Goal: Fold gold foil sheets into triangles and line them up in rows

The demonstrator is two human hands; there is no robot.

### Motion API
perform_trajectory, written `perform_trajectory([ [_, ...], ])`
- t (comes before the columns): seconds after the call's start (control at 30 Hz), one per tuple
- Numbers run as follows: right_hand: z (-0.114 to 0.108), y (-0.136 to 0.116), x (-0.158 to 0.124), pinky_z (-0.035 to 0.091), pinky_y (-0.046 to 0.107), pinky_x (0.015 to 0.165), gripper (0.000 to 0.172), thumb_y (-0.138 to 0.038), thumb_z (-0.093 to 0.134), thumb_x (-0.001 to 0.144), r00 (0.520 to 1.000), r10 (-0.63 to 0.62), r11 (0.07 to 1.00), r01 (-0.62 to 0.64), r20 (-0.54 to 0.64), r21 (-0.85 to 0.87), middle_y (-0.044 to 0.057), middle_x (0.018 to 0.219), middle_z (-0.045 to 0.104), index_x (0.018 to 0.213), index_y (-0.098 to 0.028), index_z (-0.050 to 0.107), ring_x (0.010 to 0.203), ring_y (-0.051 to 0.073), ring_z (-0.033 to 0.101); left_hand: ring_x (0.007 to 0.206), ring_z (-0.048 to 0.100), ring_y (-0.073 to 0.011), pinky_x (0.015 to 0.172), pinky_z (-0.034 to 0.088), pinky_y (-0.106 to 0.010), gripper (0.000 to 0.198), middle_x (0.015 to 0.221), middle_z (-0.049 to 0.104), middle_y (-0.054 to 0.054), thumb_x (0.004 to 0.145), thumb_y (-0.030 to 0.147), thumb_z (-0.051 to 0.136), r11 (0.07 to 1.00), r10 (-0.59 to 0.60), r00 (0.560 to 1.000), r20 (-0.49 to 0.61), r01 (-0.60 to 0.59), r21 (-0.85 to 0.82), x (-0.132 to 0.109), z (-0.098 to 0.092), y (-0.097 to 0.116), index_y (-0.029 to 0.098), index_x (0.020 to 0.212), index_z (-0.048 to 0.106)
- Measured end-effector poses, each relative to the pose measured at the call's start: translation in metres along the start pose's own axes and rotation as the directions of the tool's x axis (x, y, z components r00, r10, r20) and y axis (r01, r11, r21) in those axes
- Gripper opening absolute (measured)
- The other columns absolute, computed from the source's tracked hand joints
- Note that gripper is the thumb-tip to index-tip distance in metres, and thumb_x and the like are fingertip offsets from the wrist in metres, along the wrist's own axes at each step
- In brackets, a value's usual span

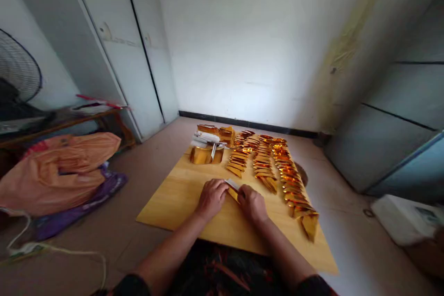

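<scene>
Between my two hands, low over the wooden board, is a sheet of gold foil paper (pixel 233 191) with a pale strip along its upper edge. My left hand (pixel 212 198) has its fingers closed on the sheet's left end. The right end is pinched by my right hand (pixel 253 203), its fingers curled. Beyond the hands lie several rows of folded gold foil paper pieces (pixel 266 162), overlapping one another. A gold foil sheet (pixel 201 155) lies at the board's far left, with white rolled paper (pixel 207 137) behind it.
The wooden board (pixel 173 199) stands in front of me, near a white wall (pixel 243 46). On the left are a cabinet (pixel 138 46), an orange bag (pixel 62 166), a purple bag (pixel 76 201), a cable (pixel 79 250) and a fan (pixel 17 69). A white box (pixel 405 217) sits at the right.
</scene>
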State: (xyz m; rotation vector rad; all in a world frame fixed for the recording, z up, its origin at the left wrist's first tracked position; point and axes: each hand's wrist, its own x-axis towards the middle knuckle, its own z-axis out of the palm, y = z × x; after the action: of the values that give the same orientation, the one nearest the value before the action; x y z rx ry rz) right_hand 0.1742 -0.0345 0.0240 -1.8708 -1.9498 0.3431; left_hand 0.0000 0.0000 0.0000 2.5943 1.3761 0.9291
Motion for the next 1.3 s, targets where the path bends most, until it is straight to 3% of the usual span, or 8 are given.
perform_trajectory([
  [0.23, 0.003, 0.004, 0.001, 0.032, 0.020, 0.058, 0.013, -0.021, 0.048, 0.083, 1.000, -0.006, 0.999, 0.007, -0.025, 0.039, 0.000, 0.077, 0.069, 0.081, -0.023, 0.061, 0.067, 0.013, 0.061, 0.103, 0.053, -0.0224, 0.087, 0.043, -0.039, 0.044, 0.122, 0.060, -0.004, 0.077, 0.006, 0.053, 0.997, 0.067, 0.998, 0.018, -0.068, 0.024, 0.000, -0.006, 0.006, 0.024, 0.117, 0.057],
  [0.47, -0.002, 0.003, 0.002, 0.034, 0.020, 0.060, 0.012, -0.019, 0.053, 0.077, 0.999, 0.014, 0.995, -0.009, -0.043, 0.103, -0.001, 0.078, 0.069, 0.082, -0.024, 0.062, 0.071, 0.014, 0.061, 0.090, 0.055, -0.0200, 0.080, 0.044, -0.036, 0.035, 0.119, 0.061, -0.005, 0.083, 0.008, 0.044, 0.969, 0.232, 0.971, 0.057, -0.236, 0.074, 0.001, -0.003, 0.012, 0.022, 0.112, 0.060],
  [0.73, -0.002, 0.009, 0.003, 0.037, 0.022, 0.065, 0.011, -0.019, 0.055, 0.077, 0.991, -0.087, 0.989, 0.098, -0.100, 0.112, 0.001, 0.079, 0.067, 0.081, -0.022, 0.065, 0.075, 0.015, 0.060, 0.094, 0.054, -0.0210, 0.078, 0.042, -0.036, 0.032, 0.114, 0.060, -0.006, 0.082, 0.008, 0.043, 0.972, 0.196, 0.974, 0.116, -0.208, 0.111, 0.004, -0.006, 0.017, 0.022, 0.106, 0.061],
  [0.9, -0.002, 0.015, 0.006, 0.036, 0.025, 0.071, 0.012, -0.017, 0.054, 0.079, 0.970, -0.200, 0.970, 0.216, -0.140, 0.110, 0.000, 0.074, 0.067, 0.081, -0.021, 0.065, 0.073, 0.015, 0.059, 0.098, 0.053, -0.0218, 0.082, 0.041, -0.037, 0.029, 0.121, 0.057, -0.007, 0.081, 0.007, 0.044, 0.973, 0.175, 0.975, 0.138, -0.193, 0.129, 0.004, -0.008, 0.020, 0.020, 0.102, 0.060],
  [1.13, 0.010, 0.023, 0.010, 0.036, 0.024, 0.069, 0.013, -0.016, 0.053, 0.080, 0.958, -0.230, 0.955, 0.256, -0.170, 0.150, 0.000, 0.075, 0.067, 0.079, -0.021, 0.064, 0.072, 0.015, 0.059, 0.090, 0.054, -0.0212, 0.079, 0.040, -0.035, 0.022, 0.091, 0.063, -0.006, 0.082, 0.009, 0.046, 0.978, 0.176, 0.971, 0.163, -0.191, 0.085, 0.002, -0.005, 0.017, 0.019, 0.094, 0.060],
  [1.3, 0.017, 0.028, 0.007, 0.036, 0.024, 0.068, 0.012, -0.013, 0.052, 0.078, 0.960, -0.205, 0.963, 0.233, -0.191, 0.138, 0.000, 0.073, 0.065, 0.077, -0.021, 0.061, 0.071, 0.015, 0.057, 0.092, 0.053, -0.0202, 0.080, 0.040, -0.034, 0.022, 0.090, 0.063, -0.005, 0.082, 0.011, 0.049, 0.967, 0.242, 0.957, 0.162, -0.251, 0.035, -0.004, -0.010, 0.015, 0.021, 0.095, 0.063],
])
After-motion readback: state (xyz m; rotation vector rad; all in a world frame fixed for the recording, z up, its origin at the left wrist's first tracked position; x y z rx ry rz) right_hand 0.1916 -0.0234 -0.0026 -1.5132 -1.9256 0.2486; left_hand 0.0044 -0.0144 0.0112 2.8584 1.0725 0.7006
